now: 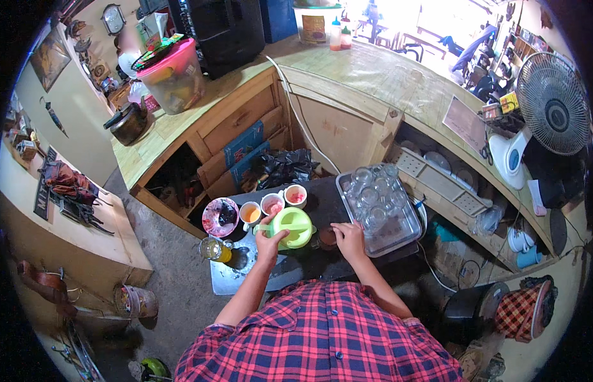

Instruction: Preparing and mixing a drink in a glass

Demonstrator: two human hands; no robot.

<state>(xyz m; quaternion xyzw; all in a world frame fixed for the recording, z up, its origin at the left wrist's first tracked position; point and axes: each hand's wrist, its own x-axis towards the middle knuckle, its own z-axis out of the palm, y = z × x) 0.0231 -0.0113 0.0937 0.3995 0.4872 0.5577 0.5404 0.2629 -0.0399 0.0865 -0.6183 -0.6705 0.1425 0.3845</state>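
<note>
My left hand (269, 242) grips the handle of a light green plastic pitcher (296, 227) with its lid on, held over a low dark table (320, 191). Close to the pitcher's right side is a glass (326, 238), apparently with something brown in it. My right hand (350, 240) is beside that glass, fingers bent together; whether they hold its handle is unclear. Behind the pitcher stand three white cups: one with orange contents (250, 213), one with pink (272, 204), one with pinkish pieces (295, 196). A glass mug of yellow liquid (216, 250) stands left.
A metal tray (389, 243) with several upturned glasses (370, 196) sits at the right. A red-patterned bowl (211, 229) holds something dark. Around the table runs a wooden counter (344, 71) with a kettle (128, 125), a plastic bucket (174, 86) and a fan (554, 110). A white cable (306, 129) hangs down.
</note>
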